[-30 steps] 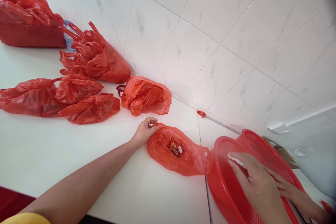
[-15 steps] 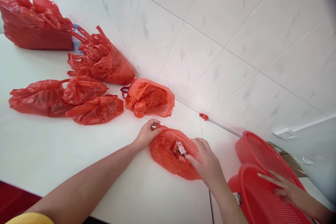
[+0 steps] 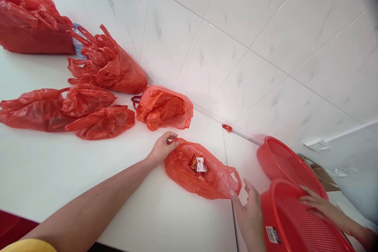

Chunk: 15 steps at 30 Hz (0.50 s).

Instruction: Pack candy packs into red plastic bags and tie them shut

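Note:
My left hand (image 3: 162, 147) pinches the left edge of a red plastic bag (image 3: 201, 171) that lies on the white counter (image 3: 88, 165). Small wrapped sweets (image 3: 198, 164) show through the bag's thin plastic. My right hand (image 3: 249, 214) hovers with its fingers apart just right of the bag, beside the rim of a red perforated basket (image 3: 292, 220). It holds nothing. Another person's hand (image 3: 320, 206) rests inside that basket.
A second red basket (image 3: 283, 161) leans behind the first one. Several other red bags (image 3: 97, 102) lie at the left along the tiled wall (image 3: 236, 39). A small red scrap (image 3: 226, 127) sits by the wall. A wall socket (image 3: 314, 143) is at the right.
My right hand has drawn back from the bag's sweets to the right, toward the near basket. A white-wrapped sweet now lies in the bag. My left hand has stayed on the bag's edge.

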{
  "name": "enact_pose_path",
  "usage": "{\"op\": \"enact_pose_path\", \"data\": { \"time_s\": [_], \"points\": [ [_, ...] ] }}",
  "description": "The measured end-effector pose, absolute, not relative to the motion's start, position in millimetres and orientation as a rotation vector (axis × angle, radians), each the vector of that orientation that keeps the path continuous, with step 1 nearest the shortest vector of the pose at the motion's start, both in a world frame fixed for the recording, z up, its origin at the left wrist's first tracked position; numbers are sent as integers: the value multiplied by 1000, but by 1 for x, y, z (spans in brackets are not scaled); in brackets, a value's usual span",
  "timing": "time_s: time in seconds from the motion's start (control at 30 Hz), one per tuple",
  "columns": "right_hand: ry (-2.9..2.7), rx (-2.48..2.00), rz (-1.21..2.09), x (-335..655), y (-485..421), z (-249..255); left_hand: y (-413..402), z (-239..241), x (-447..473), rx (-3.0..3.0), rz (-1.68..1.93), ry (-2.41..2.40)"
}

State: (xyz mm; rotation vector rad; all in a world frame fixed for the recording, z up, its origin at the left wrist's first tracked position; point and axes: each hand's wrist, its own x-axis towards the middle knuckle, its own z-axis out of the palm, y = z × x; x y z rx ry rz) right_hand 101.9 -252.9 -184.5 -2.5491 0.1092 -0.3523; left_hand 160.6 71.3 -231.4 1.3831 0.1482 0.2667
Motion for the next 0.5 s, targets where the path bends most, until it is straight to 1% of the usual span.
{"op": "enact_pose_path", "data": {
  "time_s": [0.17, 0.33, 0.5],
  "points": [
    [235, -2356, -250, 91, -250, -199, 71, -232, 160, 1428, 274, 152],
    [303, -2198, -259, 91, -238, -195, 77, -225, 159, 1522, 267, 129],
    [280, -2215, -229, 93, -235, -187, 88, -197, 144, 1813, 644, 94]
  ]
}}
